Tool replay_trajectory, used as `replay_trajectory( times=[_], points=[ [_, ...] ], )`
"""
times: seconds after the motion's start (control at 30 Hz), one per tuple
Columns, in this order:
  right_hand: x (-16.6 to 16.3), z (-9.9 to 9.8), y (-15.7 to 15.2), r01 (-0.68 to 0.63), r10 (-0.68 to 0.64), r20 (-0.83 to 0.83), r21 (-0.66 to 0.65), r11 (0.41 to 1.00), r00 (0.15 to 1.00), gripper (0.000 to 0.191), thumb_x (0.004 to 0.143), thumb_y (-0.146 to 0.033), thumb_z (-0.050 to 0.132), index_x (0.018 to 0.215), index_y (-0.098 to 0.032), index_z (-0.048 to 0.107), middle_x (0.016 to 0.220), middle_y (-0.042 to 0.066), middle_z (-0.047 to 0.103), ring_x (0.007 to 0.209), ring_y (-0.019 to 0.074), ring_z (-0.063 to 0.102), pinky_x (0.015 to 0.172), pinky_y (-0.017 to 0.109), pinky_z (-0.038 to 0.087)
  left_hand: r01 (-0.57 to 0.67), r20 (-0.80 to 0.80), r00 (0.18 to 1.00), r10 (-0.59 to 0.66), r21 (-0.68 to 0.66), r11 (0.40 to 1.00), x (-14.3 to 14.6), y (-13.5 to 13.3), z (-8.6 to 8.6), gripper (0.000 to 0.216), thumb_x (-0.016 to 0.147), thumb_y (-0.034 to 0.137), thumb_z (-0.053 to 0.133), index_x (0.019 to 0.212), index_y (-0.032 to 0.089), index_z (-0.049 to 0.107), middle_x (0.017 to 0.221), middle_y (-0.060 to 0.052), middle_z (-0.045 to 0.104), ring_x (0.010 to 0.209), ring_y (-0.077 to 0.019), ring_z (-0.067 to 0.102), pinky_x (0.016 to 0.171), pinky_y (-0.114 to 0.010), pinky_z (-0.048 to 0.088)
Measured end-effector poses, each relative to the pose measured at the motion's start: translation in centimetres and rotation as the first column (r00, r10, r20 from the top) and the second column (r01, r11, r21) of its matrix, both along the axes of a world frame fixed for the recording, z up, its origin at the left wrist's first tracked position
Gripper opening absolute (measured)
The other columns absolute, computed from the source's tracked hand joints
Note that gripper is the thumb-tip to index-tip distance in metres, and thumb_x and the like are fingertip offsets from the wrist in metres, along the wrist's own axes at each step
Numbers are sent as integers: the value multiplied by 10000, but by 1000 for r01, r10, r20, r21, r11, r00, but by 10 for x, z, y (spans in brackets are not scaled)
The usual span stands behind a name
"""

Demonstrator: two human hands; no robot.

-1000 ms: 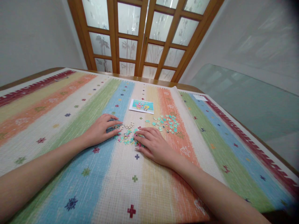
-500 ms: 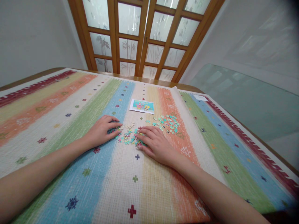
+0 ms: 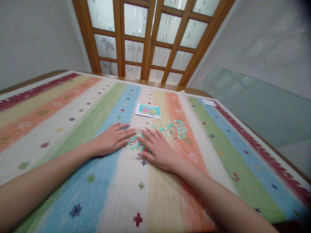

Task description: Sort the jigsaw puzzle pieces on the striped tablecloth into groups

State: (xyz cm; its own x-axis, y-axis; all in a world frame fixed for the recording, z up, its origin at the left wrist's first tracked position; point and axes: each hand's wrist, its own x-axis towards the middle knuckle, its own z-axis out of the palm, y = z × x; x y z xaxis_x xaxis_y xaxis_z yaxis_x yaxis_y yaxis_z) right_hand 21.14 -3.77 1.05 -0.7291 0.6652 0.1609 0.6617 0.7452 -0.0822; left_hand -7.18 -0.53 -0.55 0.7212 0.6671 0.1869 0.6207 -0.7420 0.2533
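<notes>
A loose heap of small jigsaw puzzle pieces, mostly turquoise with bits of pink and yellow, lies between my two hands. My left hand rests at the heap's left side, fingers stretched out over its edge. From the right, my right hand lies palm down with fingers spread, covering part of the heap. Neither hand grips a piece that I can see; what is under the fingers is hidden. A second scatter of turquoise pieces lies to the right, beyond my right hand.
A small picture card with cartoon figures lies just beyond the pieces. The striped tablecloth covers the table. A white paper sits near the far right edge. Wooden doors with glass panes stand behind the table.
My left hand has moved right over the heap, its fingers flatter and straighter. My right hand's fingers have spread wider and shifted slightly left. The heap's left edge is more covered.
</notes>
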Motion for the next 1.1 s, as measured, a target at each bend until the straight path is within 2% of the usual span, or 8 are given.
replay_trajectory(
  times=[0.13, 0.33, 0.47, 0.63, 0.73, 0.83, 0.93, 1.1],
  points=[
    [1, -4, 2, 45, -45, 2, -14, 999, 999, 637, 1018, -618, 399, 1514, -222, 461, 1622, 143, 350, 1536, 304, 234, 1239, 572, 207, 87, 36, 996, -87, -3, 996, 0, -3, 5, 442, 1046, 382, 473, 1488, 364, 483, 1480, 4, 570, 1481, -246, 375, 1254, -522, 147],
    [-1, 2, 4, 26, -27, -10, -65, 998, 1000, 600, 1027, -600, 397, 1451, -196, 524, 1625, 140, 344, 1546, 289, 207, 1248, 585, 168, 214, 52, 976, -213, 1, 977, 1, -4, 11, 403, 1025, 303, 510, 1426, 325, 542, 1404, -19, 635, 1403, -247, 477, 1204, -495, 289],
    [-7, 5, 10, 6, -9, -32, -103, 995, 999, 545, 1038, -567, 401, 1403, -189, 549, 1614, 110, 379, 1548, 263, 204, 1253, 591, 138, 139, 71, 988, -140, 22, 990, 2, -5, 10, 346, 1013, 352, 535, 1341, 251, 582, 1461, -69, 577, 1395, -267, 468, 1190, -490, 321],
    [-10, 0, 17, 29, -34, -44, -120, 992, 998, 544, 1043, -560, 385, 1365, -156, 555, 1617, 147, 361, 1546, 264, 213, 1256, 578, 144, 28, 99, 995, -27, -8, 1000, 3, -6, 8, 410, 1017, 379, 513, 1391, 211, 511, 1466, -130, 548, 1392, -294, 466, 1184, -537, 328],
    [-9, -1, 17, 25, -33, -61, -130, 991, 998, 511, 1045, -549, 389, 1329, -159, 560, 1623, 145, 351, 1546, 258, 213, 1260, 563, 142, -66, 217, 974, 59, 29, 997, -4, -1, 10, 314, 1030, 349, 474, 1311, 216, 519, 1420, -115, 571, 1356, -271, 493, 1160, -510, 364],
    [-6, 0, 16, 13, -24, -92, -123, 992, 996, 451, 1054, -509, 400, 1316, -174, 550, 1628, 127, 348, 1544, 235, 218, 1266, 538, 139, -175, 314, 936, 162, 15, 984, -19, 8, 13, 271, 1027, 347, 467, 1247, 203, 531, 1292, -103, 618, 1231, -255, 565, 1087, -472, 428],
    [-2, -1, 14, 8, -21, -121, -112, 994, 992, 397, 1064, -468, 398, 1308, -191, 544, 1614, 101, 382, 1536, 217, 240, 1270, 530, 131, -145, 279, 950, 140, -2, 989, -35, 19, 14, 231, 1014, 347, 472, 1134, 196, 601, 1130, -79, 653, 1094, -244, 596, 1004, -439, 457],
    [4, -2, 12, 29, -44, -144, -107, 994, 989, 367, 1060, -459, 419, 1287, -206, 559, 1588, 87, 428, 1523, 217, 273, 1269, 523, 151, -31, 215, 976, 35, -21, 999, -44, 26, 14, 235, 1016, 328, 478, 1090, 217, 672, 1094, -70, 654, 1064, -233, 575, 980, -412, 433]
  ],
)
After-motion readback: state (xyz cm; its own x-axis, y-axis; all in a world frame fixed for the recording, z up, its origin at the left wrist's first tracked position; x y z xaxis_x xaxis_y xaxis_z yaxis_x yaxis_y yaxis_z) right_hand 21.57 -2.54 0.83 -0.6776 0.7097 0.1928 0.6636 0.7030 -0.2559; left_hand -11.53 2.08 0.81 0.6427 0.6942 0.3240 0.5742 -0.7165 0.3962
